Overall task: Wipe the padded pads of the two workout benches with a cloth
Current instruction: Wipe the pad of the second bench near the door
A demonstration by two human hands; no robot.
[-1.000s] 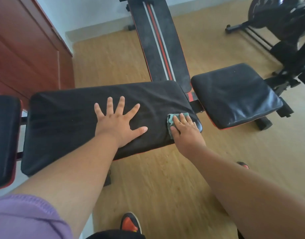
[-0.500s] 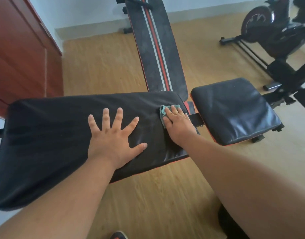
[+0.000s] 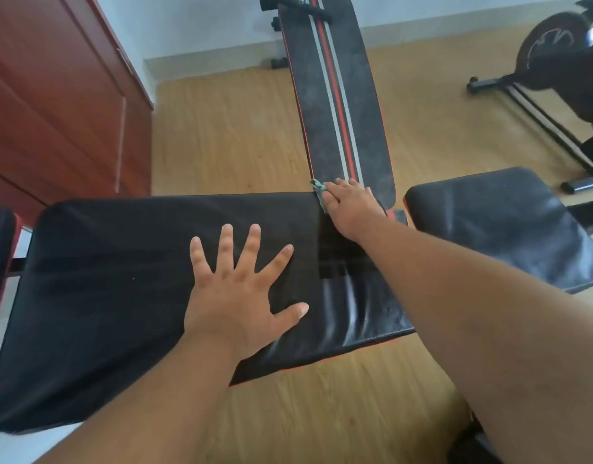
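On the wood floor point(image 3: 228, 135) the long pad point(image 3: 120, 279) runs sideways, left hand point(image 3: 236, 296) splayed flat mid-pad, right hand point(image 3: 350, 204) pressing the cloth point(image 3: 319, 189) flat-fingered at its far right corner, unwiped length lying leftward.

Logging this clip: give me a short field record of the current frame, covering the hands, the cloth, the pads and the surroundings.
left hand: left hand spread flat, pressing on the long black pad
right hand: right hand presses the green cloth at the pad's far right corner
cloth: mostly hidden under the fingers
other pads: striped bench pad beyond; square seat pad to the right
surroundings: wooden floor, red-brown cabinet, exercise bike
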